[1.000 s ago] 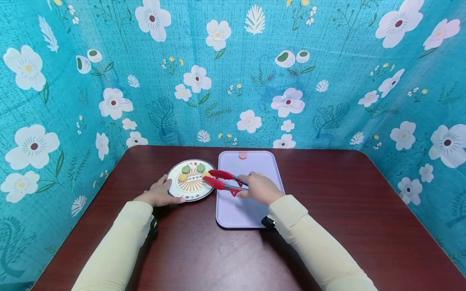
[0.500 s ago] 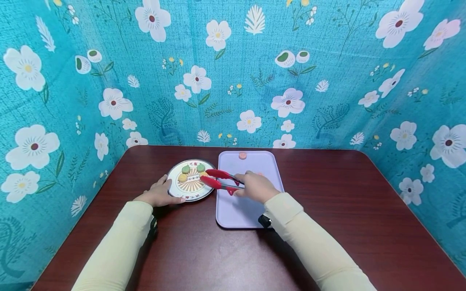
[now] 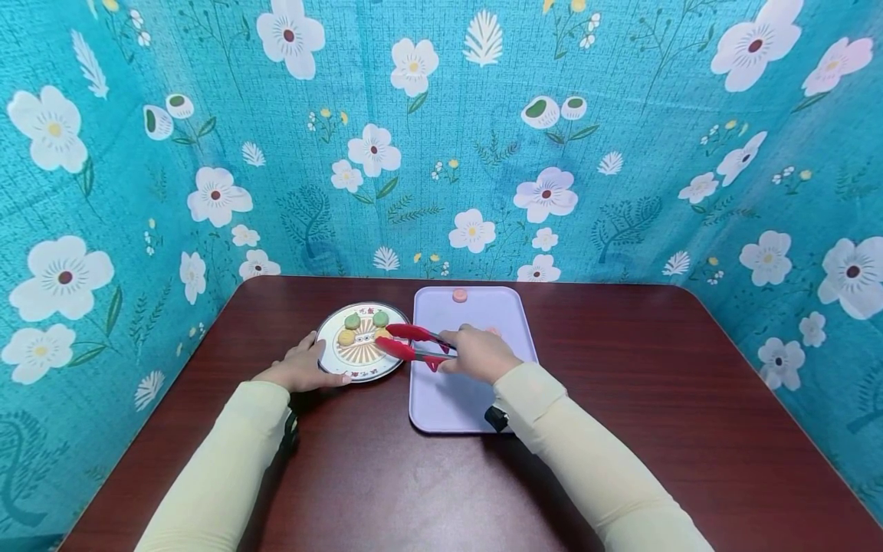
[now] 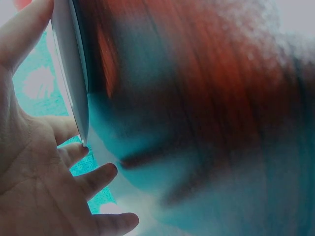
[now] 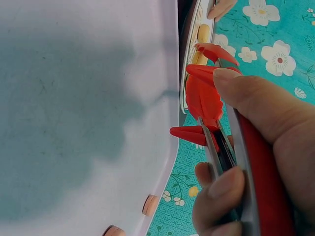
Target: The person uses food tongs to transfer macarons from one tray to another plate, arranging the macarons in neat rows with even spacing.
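Note:
My right hand (image 3: 483,355) grips red-tipped metal tongs (image 3: 395,349) above the purple tray, their tips reaching left over the white patterned plate (image 3: 386,368). A yellow round piece (image 3: 382,334) shows right at the tong tips, partly hidden by them. Also on the plate lie another yellow round piece (image 3: 346,337) and two green ones, a left one (image 3: 352,321) and a right one (image 3: 381,318). My left hand (image 3: 300,370) rests at the plate's left edge, thumb along the near rim; the left wrist view shows its fingers spread beside the plate edge (image 4: 71,83).
The purple tray (image 3: 441,410) lies just right of the plate on the dark wooden table (image 3: 655,399). On the tray are a pink round piece (image 3: 460,294) at the far edge and another pink piece (image 3: 493,331) partly behind the right hand. A blue floral cloth (image 3: 441,176) hangs behind.
My right hand and the tongs have shifted a little left, further over the plate. The yellow piece at the tips shows slightly further left too. The left hand has stayed still.

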A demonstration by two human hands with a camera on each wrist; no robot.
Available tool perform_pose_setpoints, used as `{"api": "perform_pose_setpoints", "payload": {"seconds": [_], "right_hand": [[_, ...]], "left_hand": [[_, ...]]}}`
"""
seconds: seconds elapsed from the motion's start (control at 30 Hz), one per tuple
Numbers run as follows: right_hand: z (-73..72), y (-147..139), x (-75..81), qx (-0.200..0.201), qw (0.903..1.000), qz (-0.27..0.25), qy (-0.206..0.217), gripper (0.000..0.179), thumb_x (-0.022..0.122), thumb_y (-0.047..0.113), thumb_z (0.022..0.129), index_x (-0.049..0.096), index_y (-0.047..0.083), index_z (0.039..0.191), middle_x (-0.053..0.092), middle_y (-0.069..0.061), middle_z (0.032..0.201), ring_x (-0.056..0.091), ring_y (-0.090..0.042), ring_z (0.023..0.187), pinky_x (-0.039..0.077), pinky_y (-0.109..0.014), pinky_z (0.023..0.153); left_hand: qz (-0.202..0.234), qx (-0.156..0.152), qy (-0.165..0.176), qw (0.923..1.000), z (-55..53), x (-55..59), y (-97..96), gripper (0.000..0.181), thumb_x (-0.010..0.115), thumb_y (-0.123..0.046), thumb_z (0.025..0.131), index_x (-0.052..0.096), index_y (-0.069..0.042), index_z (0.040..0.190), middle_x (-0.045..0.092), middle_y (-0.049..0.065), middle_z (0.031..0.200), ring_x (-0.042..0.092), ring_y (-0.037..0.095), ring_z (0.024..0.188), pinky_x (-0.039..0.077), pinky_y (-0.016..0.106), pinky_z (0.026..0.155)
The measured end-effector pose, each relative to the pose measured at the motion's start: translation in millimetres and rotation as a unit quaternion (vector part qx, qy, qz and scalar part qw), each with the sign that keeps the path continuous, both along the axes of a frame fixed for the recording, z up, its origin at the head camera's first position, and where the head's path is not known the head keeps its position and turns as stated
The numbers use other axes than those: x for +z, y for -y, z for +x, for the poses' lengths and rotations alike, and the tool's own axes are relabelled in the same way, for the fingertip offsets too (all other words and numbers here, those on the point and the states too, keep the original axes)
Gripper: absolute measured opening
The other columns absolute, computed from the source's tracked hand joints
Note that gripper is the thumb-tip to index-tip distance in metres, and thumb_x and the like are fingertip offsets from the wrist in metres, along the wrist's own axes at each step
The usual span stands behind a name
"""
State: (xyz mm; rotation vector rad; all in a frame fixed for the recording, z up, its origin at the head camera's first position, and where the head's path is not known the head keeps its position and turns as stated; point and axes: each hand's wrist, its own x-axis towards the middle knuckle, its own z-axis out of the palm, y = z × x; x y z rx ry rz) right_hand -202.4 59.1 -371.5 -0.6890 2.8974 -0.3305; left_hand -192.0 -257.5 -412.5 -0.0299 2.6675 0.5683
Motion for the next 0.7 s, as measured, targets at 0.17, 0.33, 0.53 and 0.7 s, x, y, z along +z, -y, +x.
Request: {"api": "perform_pose_setpoints", "payload": {"seconds": [0.17,0.33,0.53,0.7], "right_hand": [[-2.0,2.1,-0.5,0.005,1.0000,0.001,0.001,0.057,0.078,0.038,0.080,0.062,0.017,0.131,0.061,-0.004,0.093,0.052,-0.016,0.077,0.042,-0.031,0.063],[-4.4,3.7,-1.1,0.011,0.9999,0.008,-0.003,0.053,0.078,0.038,0.081,0.063,0.017,0.127,0.062,-0.005,0.091,0.052,-0.016,0.077,0.042,-0.030,0.061],[-6.4,6.7,-1.0,0.007,0.9999,0.009,0.004,0.053,0.077,0.038,0.081,0.063,0.018,0.128,0.063,-0.005,0.094,0.053,-0.017,0.079,0.044,-0.030,0.061],[-7.1,8.9,0.0,0.011,0.9998,0.015,0.004,0.050,0.077,0.038,0.081,0.065,0.017,0.125,0.062,-0.005,0.092,0.052,-0.017,0.078,0.044,-0.031,0.061]], "left_hand": [[0.003,0.000,0.001,1.0000,0.6,0.7,0.0,0.114,0.071,-0.062,0.074,0.018,0.003,0.151,0.006,0.028,0.156,0.017,0.051,0.135,0.018,0.074,0.102],[0.006,0.002,0.003,1.0000,-0.2,-0.5,0.7,0.115,0.071,-0.063,0.074,0.018,0.003,0.151,0.005,0.028,0.156,0.016,0.051,0.135,0.018,0.074,0.103],[0.008,0.002,0.002,1.0000,-0.4,-0.4,1.1,0.115,0.072,-0.062,0.073,0.017,0.002,0.152,0.005,0.028,0.155,0.016,0.051,0.135,0.020,0.073,0.103],[0.009,0.000,0.001,1.0000,0.1,0.0,0.7,0.115,0.072,-0.061,0.073,0.017,0.002,0.152,0.005,0.028,0.155,0.016,0.051,0.135,0.021,0.073,0.103]]}}
